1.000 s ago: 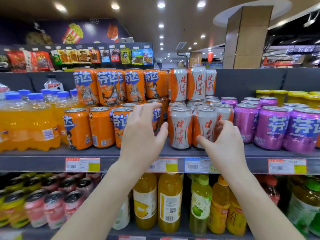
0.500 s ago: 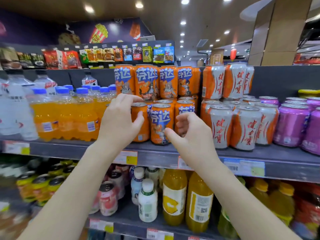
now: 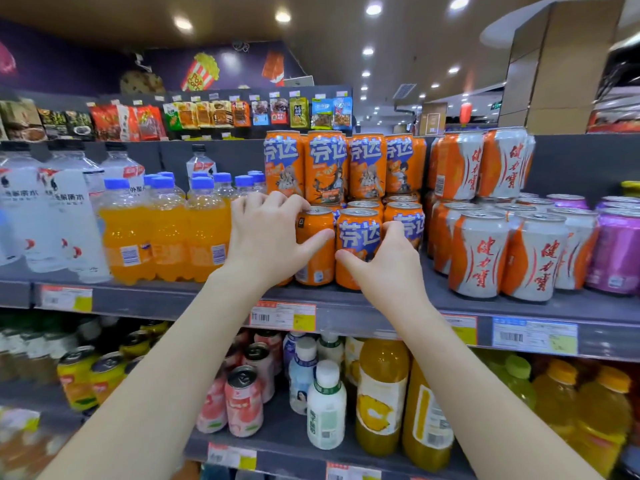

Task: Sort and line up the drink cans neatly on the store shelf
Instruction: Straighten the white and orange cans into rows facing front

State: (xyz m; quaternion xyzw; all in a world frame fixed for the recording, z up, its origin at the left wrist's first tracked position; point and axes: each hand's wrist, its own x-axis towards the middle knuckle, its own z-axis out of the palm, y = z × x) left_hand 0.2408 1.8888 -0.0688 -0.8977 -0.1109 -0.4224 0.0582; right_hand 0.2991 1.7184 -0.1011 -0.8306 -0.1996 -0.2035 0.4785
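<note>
Head view faces the shelf (image 3: 346, 299) closely, straight on.

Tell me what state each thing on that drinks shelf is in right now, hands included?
Left hand: curled on a front orange can, thumb across it.
Right hand: cupping the next front orange can.
Left front orange can: upright, label turned sideways.
Right front orange can: upright, logo facing out.
Stacked orange cans: upright, upper tier.
White-and-orange cans: upright, in rows, untouched.
Purple cans: upright.
Orange soda bottles: upright, capped.
</note>
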